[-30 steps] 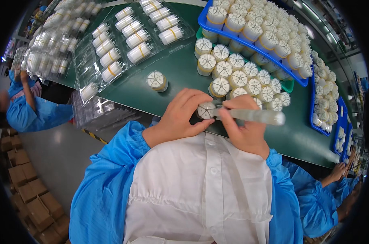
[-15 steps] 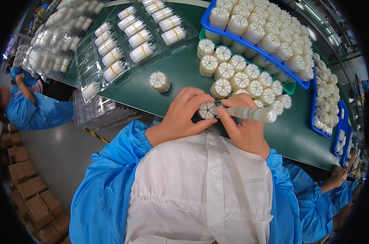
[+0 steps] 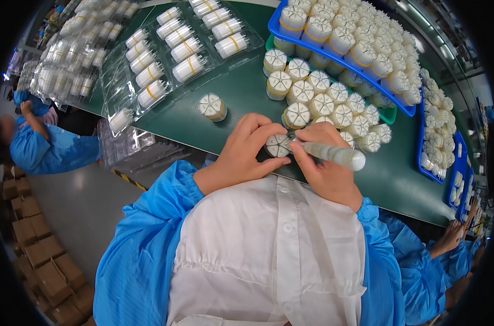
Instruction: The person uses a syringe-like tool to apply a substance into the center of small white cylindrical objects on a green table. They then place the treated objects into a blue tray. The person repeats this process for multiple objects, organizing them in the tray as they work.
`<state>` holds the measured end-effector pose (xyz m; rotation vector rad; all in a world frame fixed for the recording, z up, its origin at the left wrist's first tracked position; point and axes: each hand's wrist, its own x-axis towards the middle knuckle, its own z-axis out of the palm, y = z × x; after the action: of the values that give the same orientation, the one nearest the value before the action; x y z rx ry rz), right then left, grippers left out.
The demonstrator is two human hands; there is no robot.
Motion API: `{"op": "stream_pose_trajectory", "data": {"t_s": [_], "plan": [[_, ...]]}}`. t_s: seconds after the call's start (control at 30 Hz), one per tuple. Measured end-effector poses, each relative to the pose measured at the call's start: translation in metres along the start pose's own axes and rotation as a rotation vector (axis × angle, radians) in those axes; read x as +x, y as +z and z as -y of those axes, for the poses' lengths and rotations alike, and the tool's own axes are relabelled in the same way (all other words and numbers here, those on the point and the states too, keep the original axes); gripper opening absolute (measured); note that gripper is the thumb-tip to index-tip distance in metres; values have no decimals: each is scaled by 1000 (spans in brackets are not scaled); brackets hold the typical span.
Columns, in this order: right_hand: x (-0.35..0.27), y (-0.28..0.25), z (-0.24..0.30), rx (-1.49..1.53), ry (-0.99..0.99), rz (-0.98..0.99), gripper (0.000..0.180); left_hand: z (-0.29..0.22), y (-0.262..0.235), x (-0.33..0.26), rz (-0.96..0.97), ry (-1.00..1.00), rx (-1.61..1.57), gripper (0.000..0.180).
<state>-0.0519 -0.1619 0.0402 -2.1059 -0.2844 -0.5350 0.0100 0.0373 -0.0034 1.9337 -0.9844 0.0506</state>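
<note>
At the near edge of the green table, my left hand (image 3: 242, 149) curls its fingers and thumb round a short white cylinder (image 3: 278, 146) whose round end is divided into wedges with small dark marks. My right hand (image 3: 329, 176) grips a hand tool with a thick whitish handle (image 3: 336, 155). Its handle slants out to the right, while its narrow grey front end meets the rim of the cylinder; the tip is hidden by my fingers. A similar cylinder (image 3: 212, 107) with a yellow band stands alone to the left. Several more cylinders (image 3: 323, 104) stand grouped just beyond my right hand.
Blue trays (image 3: 334, 54) full of cylinders stand at the back right, partly over a green tray (image 3: 387, 117). Clear plastic trays (image 3: 168, 95) hold cylinders lying down at the left. Other people in blue sleeves (image 3: 54, 144) are at both sides. Cardboard boxes (image 3: 51, 277) are stacked on the floor.
The handle's free end has swung slightly left and toward me, and my right hand has turned a little with it. My left hand keeps the cylinder in nearly the same place.
</note>
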Motion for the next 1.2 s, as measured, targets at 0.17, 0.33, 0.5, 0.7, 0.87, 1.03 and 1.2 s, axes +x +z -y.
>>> {"op": "stream_pose_trajectory", "data": {"t_s": [0.17, 0.33, 0.5, 0.7, 0.87, 1.03, 1.2], "plan": [[-1, -4, 0, 62, -14, -85, 19, -3, -7, 2, 5, 14, -109, 62], [2, -5, 4, 47, 15, -14, 18, -4, -9, 3, 70, -25, -217, 64], [2, -2, 4, 9, 23, -5, 17, -6, -4, 3, -19, -12, -126, 61], [-1, -5, 3, 8, -43, -85, 18, -4, -10, 3, 75, -23, -168, 68], [1, -3, 4, 52, 8, -31, 17, -4, -11, 4, 122, -41, -248, 66], [1, -3, 5, 39, 58, 20, 17, -7, -9, 7, 53, 50, -144, 66], [1, -6, 6, -2, -41, -31, 18, -4, -16, -1, 61, 56, -9, 59]]}}
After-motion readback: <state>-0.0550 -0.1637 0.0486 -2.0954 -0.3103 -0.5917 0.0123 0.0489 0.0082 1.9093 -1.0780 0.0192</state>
